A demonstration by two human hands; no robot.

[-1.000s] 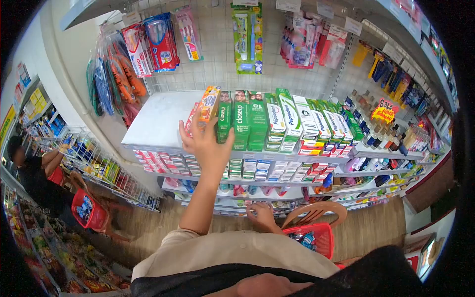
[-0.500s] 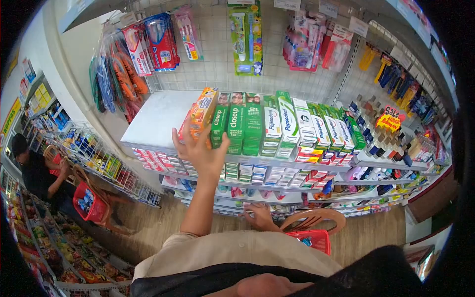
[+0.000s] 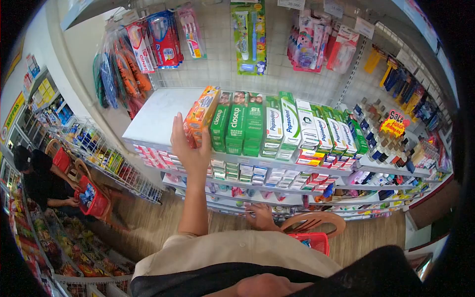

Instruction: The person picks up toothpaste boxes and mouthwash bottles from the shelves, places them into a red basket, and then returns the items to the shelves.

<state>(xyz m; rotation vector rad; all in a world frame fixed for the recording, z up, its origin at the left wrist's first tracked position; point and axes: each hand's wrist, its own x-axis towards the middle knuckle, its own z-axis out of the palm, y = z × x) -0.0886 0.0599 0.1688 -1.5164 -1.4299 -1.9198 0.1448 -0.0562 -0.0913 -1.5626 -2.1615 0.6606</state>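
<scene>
My left hand (image 3: 189, 151) is at the front end of the orange toothpaste boxes (image 3: 204, 110), fingers stretched along their left side and thumb apart at their right. Beside them stand green Closeup boxes (image 3: 236, 121), packed upright in a row. White and green Pepsodent boxes (image 3: 288, 123) continue this row to the right. Lower down, in front of my body, my right hand (image 3: 261, 218) hangs with its fingers apart, overlapping the lower shelves in this view.
A white block-like surface (image 3: 163, 114) lies left of the boxes. Toothbrush packs (image 3: 165, 42) hang above on a wire grid. Below me are a brown chair (image 3: 316, 220) and a red basket (image 3: 316, 242). At left, a person (image 3: 42, 175) reaches into another red basket (image 3: 96, 202).
My left hand has drawn left, from in front of the Closeup boxes to the orange ones, its fingers less spread. The other person's hands have lowered to the red basket.
</scene>
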